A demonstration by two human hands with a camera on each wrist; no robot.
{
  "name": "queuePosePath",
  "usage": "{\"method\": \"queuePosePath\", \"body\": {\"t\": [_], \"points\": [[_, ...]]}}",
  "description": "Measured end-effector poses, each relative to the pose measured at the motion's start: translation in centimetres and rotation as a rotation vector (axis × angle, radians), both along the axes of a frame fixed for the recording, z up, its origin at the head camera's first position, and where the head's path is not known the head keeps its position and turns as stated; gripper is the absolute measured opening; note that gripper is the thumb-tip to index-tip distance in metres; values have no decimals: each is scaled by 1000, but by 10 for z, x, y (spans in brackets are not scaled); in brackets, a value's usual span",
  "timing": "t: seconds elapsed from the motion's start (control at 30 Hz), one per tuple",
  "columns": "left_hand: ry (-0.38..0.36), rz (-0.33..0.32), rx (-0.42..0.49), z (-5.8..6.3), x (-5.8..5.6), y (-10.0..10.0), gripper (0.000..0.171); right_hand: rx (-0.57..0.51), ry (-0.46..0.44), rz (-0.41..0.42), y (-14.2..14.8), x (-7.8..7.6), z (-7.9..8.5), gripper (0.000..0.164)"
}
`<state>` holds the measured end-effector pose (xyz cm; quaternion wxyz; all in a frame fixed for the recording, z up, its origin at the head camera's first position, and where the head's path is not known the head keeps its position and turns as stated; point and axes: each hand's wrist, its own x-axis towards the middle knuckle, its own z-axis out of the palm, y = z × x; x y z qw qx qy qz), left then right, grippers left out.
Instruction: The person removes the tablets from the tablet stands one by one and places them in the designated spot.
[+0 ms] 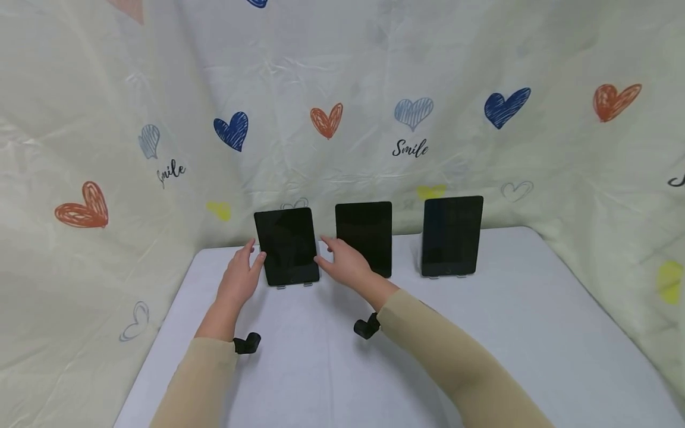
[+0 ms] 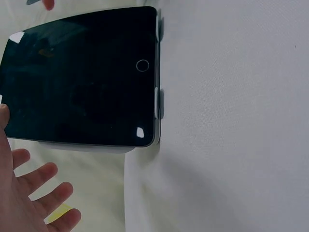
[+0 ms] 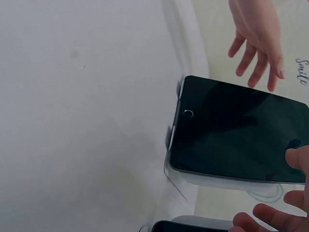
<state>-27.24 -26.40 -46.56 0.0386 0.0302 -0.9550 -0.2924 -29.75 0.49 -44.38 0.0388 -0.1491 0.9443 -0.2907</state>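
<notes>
A black tablet (image 1: 289, 245) with a round home button leans upright on a stand, two small stand lips (image 1: 308, 284) showing under its lower edge. My left hand (image 1: 239, 278) is at its left side, fingers spread and thumb close to the tablet's edge. On the other side is my right hand (image 1: 349, 265), its thumb near the right edge and its fingers loosely extended. In the right wrist view, the right thumb (image 3: 297, 158) overlaps the screen's upper part. Whether either hand touches the tablet is hard to tell. Neither hand grips it.
A second black tablet (image 1: 369, 229) stands behind my right hand, partly hidden by it. Farther right stands a third tablet (image 1: 452, 236). All are along the back of a white-covered table (image 1: 514, 333), before a pale curtain (image 1: 364, 65) printed with hearts.
</notes>
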Motion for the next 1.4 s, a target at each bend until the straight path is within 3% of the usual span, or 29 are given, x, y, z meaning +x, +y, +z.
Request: {"method": "queuePosePath", "body": {"t": [0.47,0.83,1.07,1.2,1.4], "points": [[2,-15,58,2,-10,9,75,3,-15,-28,-17,-12,1,63],[28,37,79,-2,-9,2,62,-72,96,-68,-24,-12,-13,56],[145,95,108,-8,-7,2,50,-133,149,-85,-24,-9,-25,53],[209,152,195,-11,-7,6,44,-175,169,-89,-24,-6,-32,55],[248,235,307,-13,-5,12,41,-212,225,-87,-26,-3,-36,57]]}}
